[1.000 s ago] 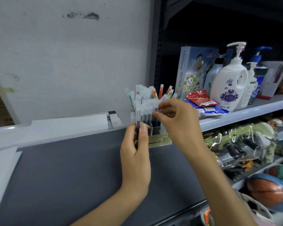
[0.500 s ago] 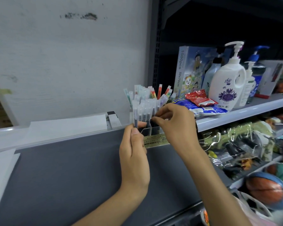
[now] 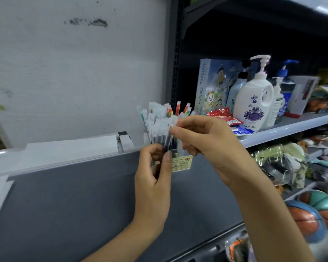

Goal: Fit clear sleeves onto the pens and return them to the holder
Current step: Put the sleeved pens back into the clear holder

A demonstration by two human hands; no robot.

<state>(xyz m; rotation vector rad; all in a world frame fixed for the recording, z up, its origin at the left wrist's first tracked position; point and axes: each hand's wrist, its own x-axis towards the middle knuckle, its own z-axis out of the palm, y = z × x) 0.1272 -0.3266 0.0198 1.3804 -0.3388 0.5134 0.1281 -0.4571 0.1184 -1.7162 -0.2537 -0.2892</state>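
Careful here: the pen [image 3: 169, 140] slants just in front of the packed holder [image 3: 180, 154] at the left end of the shelf [image 3: 284, 129]. If its clear sleeve [image 3: 174, 121] snags or gets pushed crooked, I reckon it slips off or knocks the other pens [image 3: 155, 127] askew. The right hand [image 3: 208, 142] pinches the sleeve's top between thumb and forefinger, other fingers loosely curled. The left hand [image 3: 153, 184] grips the pen's lower end, thumb pointing up.
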